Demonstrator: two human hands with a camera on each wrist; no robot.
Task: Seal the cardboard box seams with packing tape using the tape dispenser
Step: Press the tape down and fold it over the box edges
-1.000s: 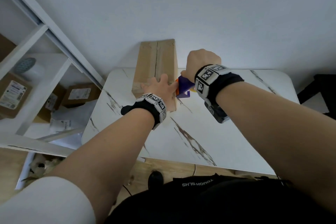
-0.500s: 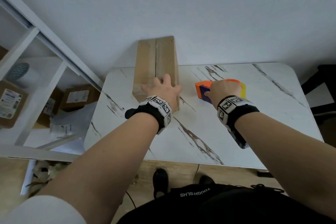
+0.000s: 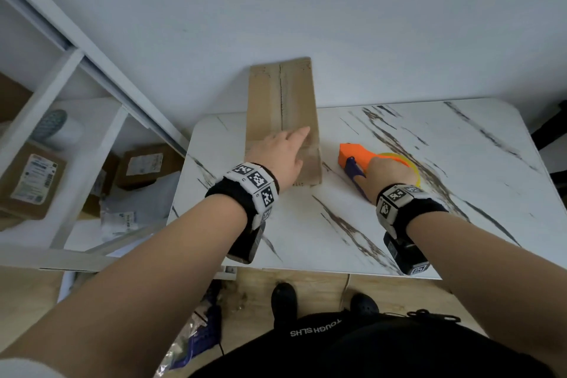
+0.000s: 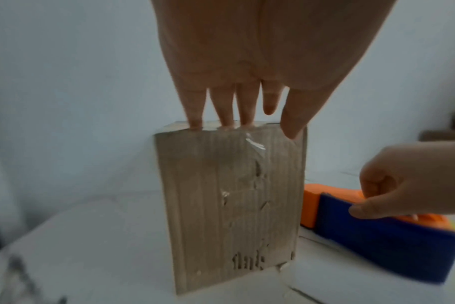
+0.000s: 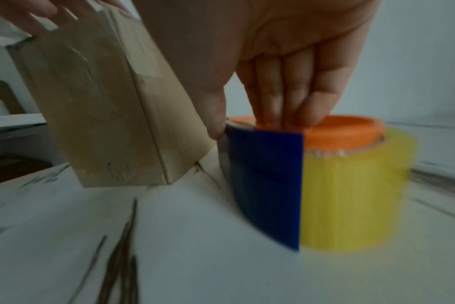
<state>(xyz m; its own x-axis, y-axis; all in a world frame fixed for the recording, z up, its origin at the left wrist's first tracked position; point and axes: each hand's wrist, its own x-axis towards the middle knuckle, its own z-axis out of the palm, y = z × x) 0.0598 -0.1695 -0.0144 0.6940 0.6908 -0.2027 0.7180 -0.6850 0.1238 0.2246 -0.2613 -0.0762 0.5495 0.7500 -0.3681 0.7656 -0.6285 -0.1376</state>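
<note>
A tall, narrow brown corrugated cardboard box (image 3: pixel 283 120) is standing upright on the white marble-patterned counter (image 3: pixel 337 224), close against the pale wall, with a strip of clear, wrinkled glossy tape (image 4: pixel 249 164) running down its ribbed near face and over the top edge. The person's left hand (image 3: pixel 277 152) is lying across the top of the box, its fingers (image 4: pixel 221 105) straight and slightly spread, the tips pressing on the taped top edge while the thumb is touching the upper right corner. Just beside the box on its right, the orange plastic tape dispenser with a dark blue handle plate (image 3: pixel 357 159) is sitting on the counter, carrying a translucent yellow roll of packing tape (image 5: pixel 351 195). The person's right hand (image 3: pixel 388 176) is gripping the dispenser from above, its fingers (image 5: pixel 286 92) pressed together and curled down into the round orange hub, the thumb pinching the blue plate's edge. At left, white shelving (image 3: pixel 76 138) is holding smaller labelled cardboard parcels (image 3: pixel 29 178).
</note>
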